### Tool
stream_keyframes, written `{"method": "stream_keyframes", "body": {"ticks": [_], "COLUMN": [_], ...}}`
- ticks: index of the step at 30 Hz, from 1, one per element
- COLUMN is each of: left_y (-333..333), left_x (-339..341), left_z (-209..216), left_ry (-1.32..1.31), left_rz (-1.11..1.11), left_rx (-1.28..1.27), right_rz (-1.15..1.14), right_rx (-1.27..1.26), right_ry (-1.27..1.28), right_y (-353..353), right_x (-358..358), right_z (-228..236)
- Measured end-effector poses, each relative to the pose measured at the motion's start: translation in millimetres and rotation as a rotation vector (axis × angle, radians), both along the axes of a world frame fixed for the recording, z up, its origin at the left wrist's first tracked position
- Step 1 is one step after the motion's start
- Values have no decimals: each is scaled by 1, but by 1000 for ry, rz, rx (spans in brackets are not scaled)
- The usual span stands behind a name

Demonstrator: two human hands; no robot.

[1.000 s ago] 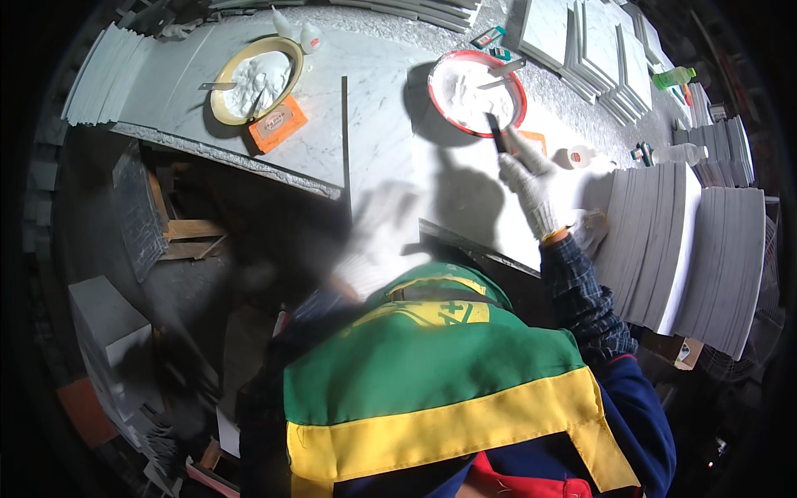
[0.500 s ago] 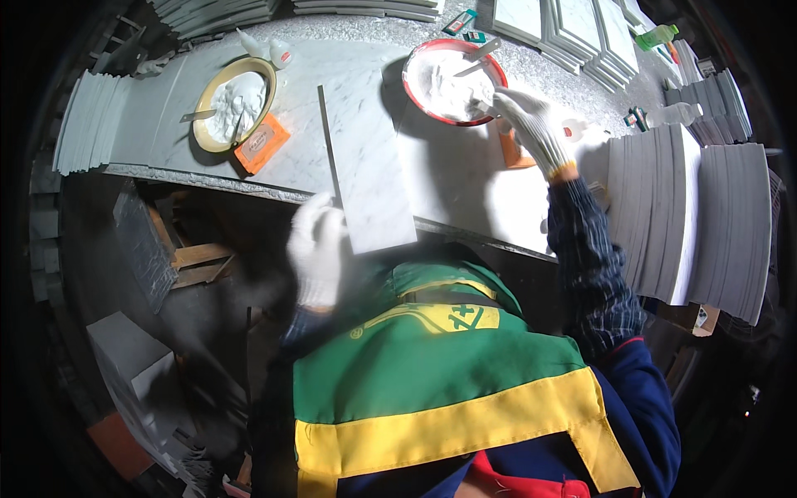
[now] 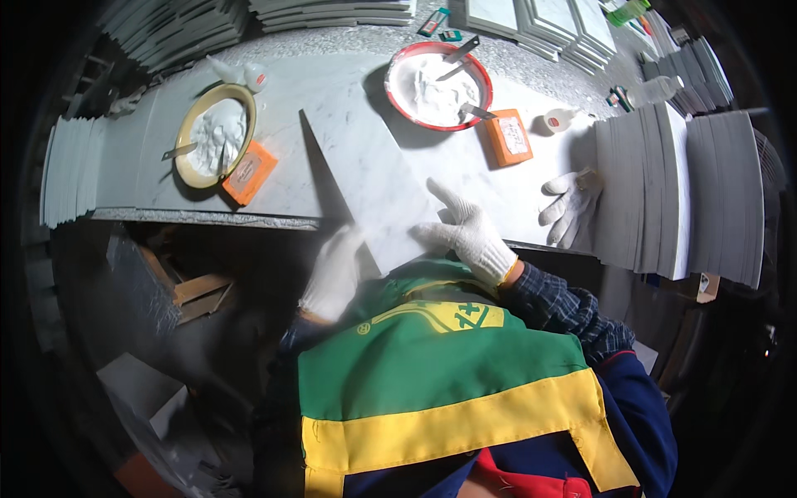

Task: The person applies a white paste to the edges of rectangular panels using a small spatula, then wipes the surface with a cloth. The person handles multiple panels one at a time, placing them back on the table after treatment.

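Observation:
A long white marble-look tile (image 3: 365, 178) lies slanting on the bench, its near end jutting past the front edge. My left hand (image 3: 334, 274), in a white knit glove, is closed at the tile's near left edge; its fingertips are partly hidden. At the right edge, my gloved right hand (image 3: 473, 236) has its thumb against the tile and its index finger stretched apart from it. Beyond stands a red-rimmed bowl (image 3: 389, 87) of white paste (image 3: 440, 90), with a putty knife (image 3: 478, 111) and other metal tools in it.
A yellow bowl (image 3: 183, 141) of white paste stands left beside an orange box (image 3: 249, 174). Another orange box (image 3: 509, 137) and a loose glove (image 3: 573, 206) lie right. Tile stacks (image 3: 639, 191) line the right end; more stand left (image 3: 75, 170). A clear bottle (image 3: 656, 91) lies behind.
My right hand has left the red-rimmed bowl and come down to the tile's right edge. My left hand has shifted right along with the tile's near end. The view has moved slightly.

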State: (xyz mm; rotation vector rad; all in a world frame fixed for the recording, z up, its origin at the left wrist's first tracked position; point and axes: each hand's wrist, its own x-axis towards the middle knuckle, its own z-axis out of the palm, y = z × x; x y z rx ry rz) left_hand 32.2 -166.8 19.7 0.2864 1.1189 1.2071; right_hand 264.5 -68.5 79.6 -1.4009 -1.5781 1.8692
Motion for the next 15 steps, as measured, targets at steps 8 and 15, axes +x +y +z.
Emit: {"method": "stream_keyframes", "body": {"ticks": [8, 15], "left_y": [67, 70], "left_x": [-13, 2], "left_z": [15, 36], "left_ry": [-507, 72], "left_rz": [-68, 214], "left_rx": [182, 159], "right_rz": [-33, -45], "right_rx": [-100, -92], "right_ry": [42, 112], "right_y": [12, 21], "right_x": [-5, -3], "right_z": [24, 16]}}
